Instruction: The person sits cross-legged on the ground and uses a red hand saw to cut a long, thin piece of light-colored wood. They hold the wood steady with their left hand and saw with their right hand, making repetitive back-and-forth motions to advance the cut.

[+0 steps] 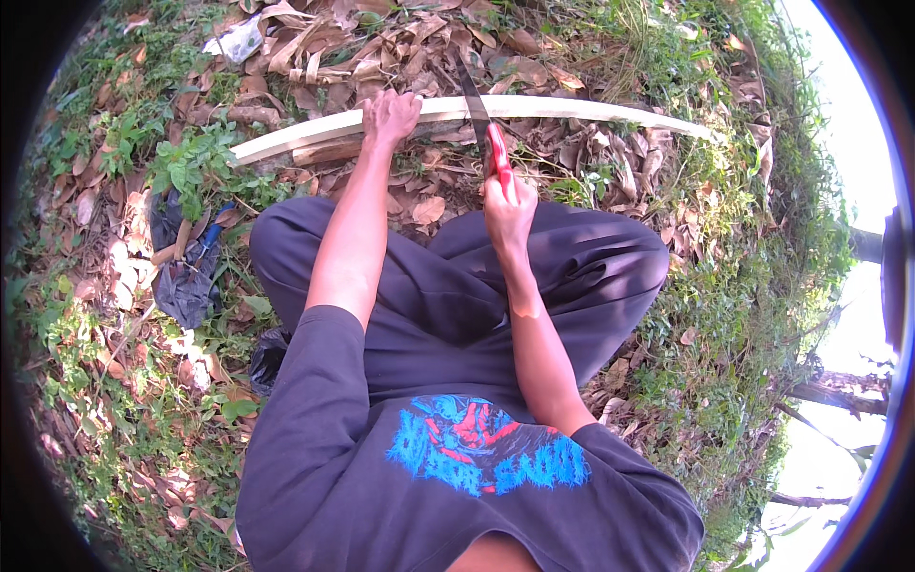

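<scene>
**Saw on a pale strip of wood, out on the leaf litter**

So from where I'm watching, the thing being worked is a long pale wooden strip (572, 108) lying across the ground just beyond the knees. It looks thin and flat, freshly cut and smooth, and it bends in the picture only because of the lens. A darker, rougher stick (324, 153) sits right under its left part.

The left hand (389, 116) is pressed flat-ish on top of the strip, fingers curled over its far edge, pinning it down. The right hand (508, 205) is wrapped tight around the red handle of a handsaw (479, 119) — dark, narrow blade, crossing the strip just to the right of the left hand.

What worries me: blade and left hand are close. If the teeth bind in that thin wood and jump, the fingers are right there. The strip also has no proper support — dry curled leaves and one stick — so I'd guess it could roll or flex and pinch the blade.

Around that: dark loose trousers (448, 286), crossed legs, dark shirt with a blue and red print. On the left, a crumpled dark cloth (186, 281) among weeds and brown leaves; grass on the right.
</scene>
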{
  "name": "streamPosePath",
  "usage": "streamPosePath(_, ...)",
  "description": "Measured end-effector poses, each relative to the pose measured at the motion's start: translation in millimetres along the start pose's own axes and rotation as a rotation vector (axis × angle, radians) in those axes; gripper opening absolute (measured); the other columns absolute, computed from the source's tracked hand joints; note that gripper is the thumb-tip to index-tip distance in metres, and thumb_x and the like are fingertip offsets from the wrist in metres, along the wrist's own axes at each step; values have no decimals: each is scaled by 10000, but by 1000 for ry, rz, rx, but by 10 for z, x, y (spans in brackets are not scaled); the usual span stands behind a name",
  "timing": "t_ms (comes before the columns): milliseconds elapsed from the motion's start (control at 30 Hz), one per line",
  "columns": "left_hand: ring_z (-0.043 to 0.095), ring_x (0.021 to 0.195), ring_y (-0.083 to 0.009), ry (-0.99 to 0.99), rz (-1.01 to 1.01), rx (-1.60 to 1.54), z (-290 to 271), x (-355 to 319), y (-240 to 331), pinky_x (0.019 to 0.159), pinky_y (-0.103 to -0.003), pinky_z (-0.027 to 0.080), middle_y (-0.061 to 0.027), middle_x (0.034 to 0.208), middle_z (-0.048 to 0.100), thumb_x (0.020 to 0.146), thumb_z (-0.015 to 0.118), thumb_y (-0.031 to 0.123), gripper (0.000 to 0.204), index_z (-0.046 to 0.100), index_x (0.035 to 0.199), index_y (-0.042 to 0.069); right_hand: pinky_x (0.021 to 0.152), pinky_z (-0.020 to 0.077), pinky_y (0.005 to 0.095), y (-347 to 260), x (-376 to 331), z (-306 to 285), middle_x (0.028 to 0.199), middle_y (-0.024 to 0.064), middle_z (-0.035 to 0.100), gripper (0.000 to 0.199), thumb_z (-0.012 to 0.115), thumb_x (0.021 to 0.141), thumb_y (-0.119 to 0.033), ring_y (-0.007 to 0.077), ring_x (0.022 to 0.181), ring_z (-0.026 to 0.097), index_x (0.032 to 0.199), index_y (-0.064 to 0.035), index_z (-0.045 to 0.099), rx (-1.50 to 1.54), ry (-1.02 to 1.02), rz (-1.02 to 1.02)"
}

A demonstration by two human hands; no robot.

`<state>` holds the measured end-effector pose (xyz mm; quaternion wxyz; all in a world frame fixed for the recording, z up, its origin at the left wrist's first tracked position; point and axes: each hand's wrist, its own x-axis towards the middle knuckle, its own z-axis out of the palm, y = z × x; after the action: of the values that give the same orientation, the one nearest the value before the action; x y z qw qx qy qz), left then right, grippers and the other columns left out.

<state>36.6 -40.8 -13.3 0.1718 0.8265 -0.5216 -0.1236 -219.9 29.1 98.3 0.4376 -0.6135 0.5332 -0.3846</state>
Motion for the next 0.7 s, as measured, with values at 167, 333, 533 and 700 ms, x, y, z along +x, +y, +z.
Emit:
streamPosePath(167, 600, 1079, -360, -6, 6, 9, -52, -46, 105, 958, -535, 399, -208, 1084, 657, 953, 431, 440, 413, 724, 1007, 154, 475, 356, 344, -108, -19, 53, 494, 92, 420, 225, 598, 807, -98, 117, 478, 415, 655, 27, 489, -89, -5, -98)
streamPosePath(333, 607, 1053, -361, 99, 39, 16, 7, -94, 29, 944, -542, 406, -204, 1045, 663, 955, 447, 416, 385, 714, 978, 140, 437, 333, 196, -203, -1005, -411, 556, -26, 504, 154, 492, 836, 8, 33, 459, 446, 724, 11, 597, 156, -85, 102)
streamPosePath(533, 604, 1061, -365, 40, 46, 49, -59, -43, 95, 953, -558, 404, -194, 1046, 665, 954, 457, 426, 371, 705, 1015, 156, 461, 355, 327, 3, -31, 30, 490, 86, 455, 185, 603, 809, -57, 97, 460, 419, 669, 34, 525, 27, 30, 14)
streamPosePath(700, 599, 1077, -371, 48, 12, 58, 100, -30, -39, 958, -556, 404, -207, 1060, 659, 960, 445, 454, 409, 717, 1031, 156, 472, 387, 391, -139, -85, 105, 514, 186, 477, 192, 594, 787, -66, 279, 418, 441, 647, 22, 497, -82, -55, -61)
